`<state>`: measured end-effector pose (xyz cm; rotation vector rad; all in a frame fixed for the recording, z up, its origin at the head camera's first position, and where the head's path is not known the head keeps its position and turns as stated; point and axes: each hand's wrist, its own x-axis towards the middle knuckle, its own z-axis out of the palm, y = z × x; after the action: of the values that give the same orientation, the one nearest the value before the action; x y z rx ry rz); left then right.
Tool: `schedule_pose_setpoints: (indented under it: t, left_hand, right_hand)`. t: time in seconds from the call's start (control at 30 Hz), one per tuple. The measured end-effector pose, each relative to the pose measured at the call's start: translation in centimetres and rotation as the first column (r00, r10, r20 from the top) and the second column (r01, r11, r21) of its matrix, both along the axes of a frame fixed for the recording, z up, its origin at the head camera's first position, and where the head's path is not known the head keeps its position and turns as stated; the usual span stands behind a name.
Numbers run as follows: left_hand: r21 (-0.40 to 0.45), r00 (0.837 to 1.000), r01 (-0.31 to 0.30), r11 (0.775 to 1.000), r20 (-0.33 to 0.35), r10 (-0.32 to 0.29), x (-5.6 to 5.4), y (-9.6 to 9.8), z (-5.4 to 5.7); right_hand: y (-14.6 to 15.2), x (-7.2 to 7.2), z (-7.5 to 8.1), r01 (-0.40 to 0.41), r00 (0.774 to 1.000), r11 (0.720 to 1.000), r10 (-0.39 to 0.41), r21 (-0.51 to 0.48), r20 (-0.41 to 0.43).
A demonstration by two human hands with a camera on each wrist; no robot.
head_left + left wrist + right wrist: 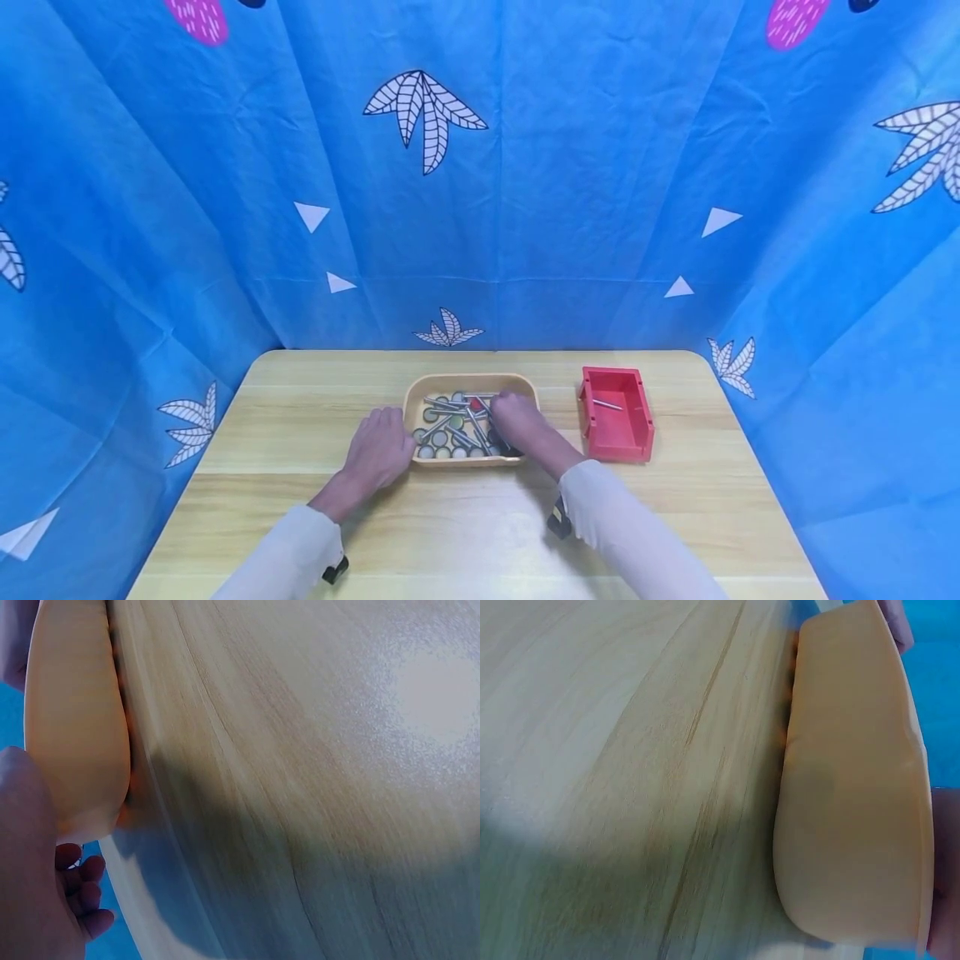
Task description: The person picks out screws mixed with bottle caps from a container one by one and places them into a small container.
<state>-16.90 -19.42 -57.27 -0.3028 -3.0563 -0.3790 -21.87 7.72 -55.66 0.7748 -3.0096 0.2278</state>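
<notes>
A beige tray (471,462) on the table holds several thin silver rods (465,436) and round greyish discs (439,437), with a red piece (476,404) and a greenish disc (456,422) among them. At the tray's left end my left hand (384,446) grips the rim, its thumb by the near corner and its fingers curled at the end wall. My right hand (517,421) reaches down into the right part of the tray, over the rods and discs. Its fingertips are hidden, so I cannot tell whether they hold a piece.
To the right of the tray stands a red open box (617,450) with a silver rod (607,405) lying in it. The wooden table (480,533) is bordered at the back and sides by a blue patterned cloth (495,208).
</notes>
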Motion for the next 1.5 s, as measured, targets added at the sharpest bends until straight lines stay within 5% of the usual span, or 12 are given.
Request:
schedule_pose_setpoints:
  t: [0.4, 0.73, 0.9, 1.2, 1.5]
  left_hand:
    - [-0.007, 1.000, 0.003, 1.000, -0.012, -0.003, 0.0, 0.0, -0.1]
    - [0.003, 1.000, 0.005, 1.000, -0.006, -0.005, 0.0, 0.2, 0.3]
    - [-0.001, 1.000, 0.002, 1.000, -0.008, -0.002, 0.0, 0.1, 0.2]
    - [0.013, 1.000, -0.007, 1.000, -0.003, 0.007, 0.1, 0.1, -0.1]
    - [0.010, 1.000, 0.000, 1.000, -0.010, 0.000, 0.1, 0.1, 0.0]
  right_hand:
    - [-1.3, 0.2, 0.3, 0.059, 0.998, 0.990, -0.054, 0.125, -0.038]
    - [-1.3, 0.0, -0.3, 0.106, 0.994, 0.992, -0.104, 0.073, -0.033]
    - [-1.0, 0.0, -0.6, 0.086, 0.993, 0.996, -0.086, -0.007, -0.086]
    - [-0.1, 0.3, 0.0, -0.008, 0.990, 1.000, 0.009, 0.006, -0.140]
    - [1.5, 0.4, -0.1, -0.086, 0.945, 0.996, 0.093, 0.037, -0.314]
